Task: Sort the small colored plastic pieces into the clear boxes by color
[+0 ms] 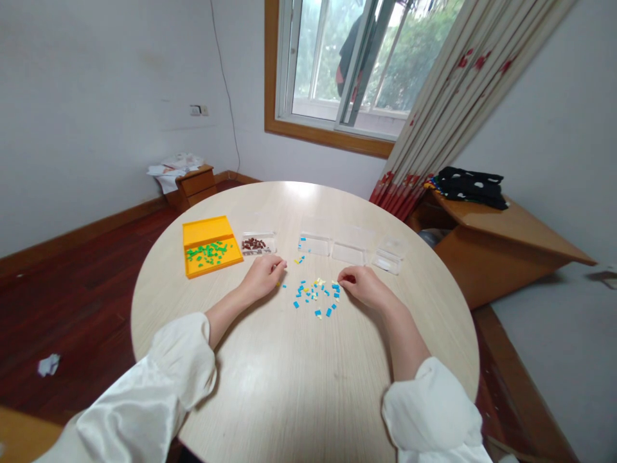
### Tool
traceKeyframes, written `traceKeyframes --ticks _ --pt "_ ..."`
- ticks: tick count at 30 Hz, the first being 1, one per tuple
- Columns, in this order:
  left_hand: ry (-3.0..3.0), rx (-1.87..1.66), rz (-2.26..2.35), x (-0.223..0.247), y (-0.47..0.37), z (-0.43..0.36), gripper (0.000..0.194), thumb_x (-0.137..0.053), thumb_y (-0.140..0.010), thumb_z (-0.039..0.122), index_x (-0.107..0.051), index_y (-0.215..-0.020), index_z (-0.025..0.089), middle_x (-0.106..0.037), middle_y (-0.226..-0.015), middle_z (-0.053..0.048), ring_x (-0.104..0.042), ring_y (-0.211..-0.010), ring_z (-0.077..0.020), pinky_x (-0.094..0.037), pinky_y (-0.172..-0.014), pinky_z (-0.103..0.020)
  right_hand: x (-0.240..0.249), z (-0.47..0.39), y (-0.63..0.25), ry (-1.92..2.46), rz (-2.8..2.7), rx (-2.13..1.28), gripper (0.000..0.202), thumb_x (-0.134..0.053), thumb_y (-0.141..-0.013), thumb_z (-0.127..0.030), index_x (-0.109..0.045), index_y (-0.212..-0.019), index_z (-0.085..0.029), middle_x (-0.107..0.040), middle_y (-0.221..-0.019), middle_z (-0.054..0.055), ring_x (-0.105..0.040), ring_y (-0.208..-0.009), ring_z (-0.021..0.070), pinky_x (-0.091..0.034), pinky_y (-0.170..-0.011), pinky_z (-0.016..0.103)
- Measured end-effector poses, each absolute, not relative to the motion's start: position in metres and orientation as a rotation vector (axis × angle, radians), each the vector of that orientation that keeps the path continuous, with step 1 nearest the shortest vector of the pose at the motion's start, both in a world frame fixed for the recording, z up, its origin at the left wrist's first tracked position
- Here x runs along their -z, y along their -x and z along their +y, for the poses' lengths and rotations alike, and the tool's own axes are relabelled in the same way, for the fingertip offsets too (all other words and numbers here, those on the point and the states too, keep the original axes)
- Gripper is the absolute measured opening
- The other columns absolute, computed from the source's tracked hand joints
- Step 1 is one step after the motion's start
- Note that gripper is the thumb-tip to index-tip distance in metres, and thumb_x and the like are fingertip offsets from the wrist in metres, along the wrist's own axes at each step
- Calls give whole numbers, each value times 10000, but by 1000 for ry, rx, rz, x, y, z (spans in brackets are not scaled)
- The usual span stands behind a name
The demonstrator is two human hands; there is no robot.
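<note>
Small blue, white and yellow building bricks (pixel 315 290) lie scattered on the round table between my hands. On the left, my left hand (pixel 263 276) rests by the table top with its fingers curled together. A yellow piece and a blue piece lie just beside its fingertips. My right hand (pixel 364 285) is at the right edge of the scattered bricks, thumb and forefinger pinched close to the pieces there. Whatever either hand may hold is too small or hidden to make out. Beyond the pile, a clear plastic box (pixel 324 248) has a few blue bricks in it.
A yellow open case (pixel 207 226) with green bricks stands at the left of the round table (pixel 289 386). Beside it is a clear box of brown bricks (pixel 255 244). More clear boxes (pixel 349 252) stand to the right. Dark cloth lies on a wooden cabinet (pixel 496 231).
</note>
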State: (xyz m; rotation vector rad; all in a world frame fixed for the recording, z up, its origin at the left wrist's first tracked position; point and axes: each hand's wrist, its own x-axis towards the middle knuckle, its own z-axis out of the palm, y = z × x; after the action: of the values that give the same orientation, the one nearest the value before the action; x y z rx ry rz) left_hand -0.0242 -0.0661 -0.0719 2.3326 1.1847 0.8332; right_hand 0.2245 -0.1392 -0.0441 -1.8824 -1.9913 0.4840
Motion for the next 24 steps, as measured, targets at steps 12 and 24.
traceKeyframes --ticks 12,24 --pt "-2236 -841 1318 68 29 -64 192 -488 -820 216 -659 -797 133 -664 -774 -62 -549 -681 -163 -384 -648 -271 37 -142 -219 1962 -1963 -381 210 -495 -685 -54 -687 -680 -139 -686 -673 59 -592 -624 130 -397 -587 204" --pt "-2208 -813 1344 65 33 -63 188 -493 -804 200 -668 -803 132 -662 -740 -62 -558 -665 -162 -379 -626 -266 45 -138 -252 1559 -1275 237 157 -525 -755 -261 -647 -771 -164 -678 -777 73 -608 -686 183 -494 -715 339"
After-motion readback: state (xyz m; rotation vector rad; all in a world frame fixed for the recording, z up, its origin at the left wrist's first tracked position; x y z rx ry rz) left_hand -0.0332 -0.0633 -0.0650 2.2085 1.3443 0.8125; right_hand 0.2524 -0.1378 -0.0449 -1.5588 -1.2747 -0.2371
